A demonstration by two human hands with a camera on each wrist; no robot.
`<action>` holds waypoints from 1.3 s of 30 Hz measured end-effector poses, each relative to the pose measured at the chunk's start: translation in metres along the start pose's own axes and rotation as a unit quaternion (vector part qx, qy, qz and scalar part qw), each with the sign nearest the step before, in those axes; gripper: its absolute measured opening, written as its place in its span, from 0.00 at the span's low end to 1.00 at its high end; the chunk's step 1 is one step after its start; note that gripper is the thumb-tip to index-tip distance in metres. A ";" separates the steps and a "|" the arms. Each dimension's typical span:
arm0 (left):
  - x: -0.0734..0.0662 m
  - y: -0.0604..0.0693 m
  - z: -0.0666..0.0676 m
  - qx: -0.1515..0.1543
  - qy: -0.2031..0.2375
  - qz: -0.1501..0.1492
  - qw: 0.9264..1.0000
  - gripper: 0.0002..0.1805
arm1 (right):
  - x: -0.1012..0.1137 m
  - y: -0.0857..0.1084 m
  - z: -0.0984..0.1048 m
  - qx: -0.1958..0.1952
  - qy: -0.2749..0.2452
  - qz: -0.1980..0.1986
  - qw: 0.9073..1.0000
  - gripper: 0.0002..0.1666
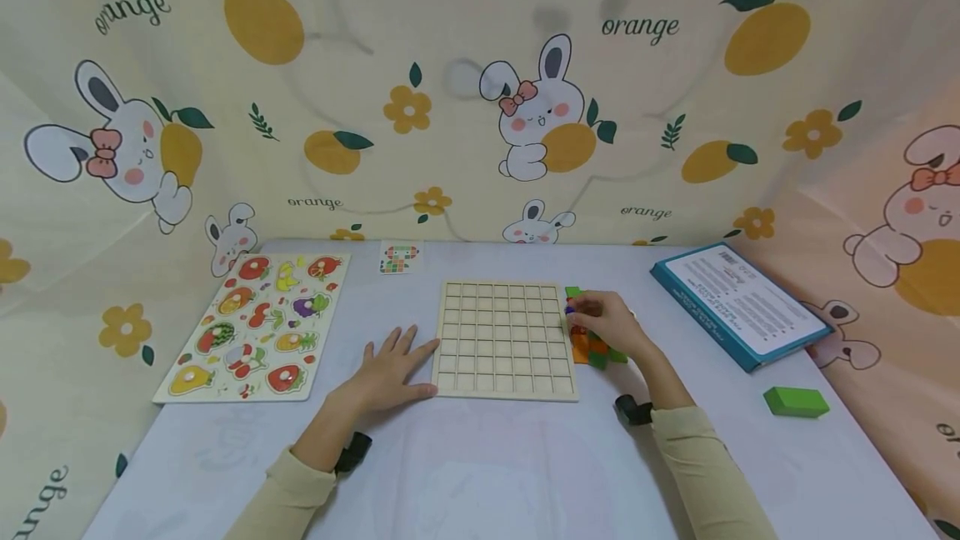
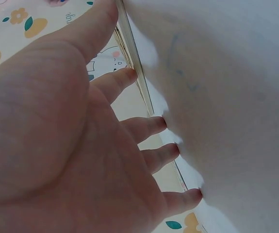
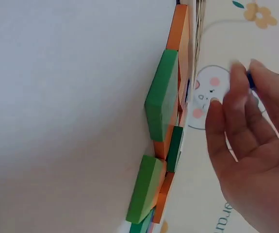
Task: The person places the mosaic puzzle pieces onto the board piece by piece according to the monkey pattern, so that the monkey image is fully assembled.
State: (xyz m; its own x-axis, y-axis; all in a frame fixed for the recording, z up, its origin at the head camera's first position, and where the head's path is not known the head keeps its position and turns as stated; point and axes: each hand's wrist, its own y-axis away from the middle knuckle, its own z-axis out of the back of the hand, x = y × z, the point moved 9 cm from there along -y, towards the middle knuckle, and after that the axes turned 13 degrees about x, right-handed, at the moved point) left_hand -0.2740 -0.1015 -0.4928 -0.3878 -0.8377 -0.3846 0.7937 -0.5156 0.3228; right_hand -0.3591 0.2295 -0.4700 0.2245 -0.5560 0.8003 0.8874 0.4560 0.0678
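A pale wooden grid board with square cells lies flat on the white table. My left hand is spread on the table at the board's left side, its thumb and index finger touching the edge. In the left wrist view the left palm shows straight, parted fingers. Over the board's right edge, my right hand pinches a small dark blue block between thumb and fingertips; most of it is covered. Below that hand lies a pile of orange and green blocks, partly hidden by it.
To the left lies a fruit picture board. Behind the grid board is a small colour pattern card. A blue-edged box and a green block sit at the right. A patterned cloth hangs behind the table.
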 end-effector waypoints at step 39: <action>0.000 -0.001 0.000 -0.001 0.000 0.006 1.000 0.42 | 0.015 -0.023 -0.009 -0.031 0.028 -0.022 0.999 0.10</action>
State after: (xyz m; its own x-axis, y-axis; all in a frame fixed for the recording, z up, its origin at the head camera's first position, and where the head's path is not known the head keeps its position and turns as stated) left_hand -0.2747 -0.1007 -0.4931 -0.3789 -0.8435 -0.3807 0.7990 -0.5057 0.3252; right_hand -0.3726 0.2045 -0.4644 0.2060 -0.6130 0.7628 0.9199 0.3871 0.0627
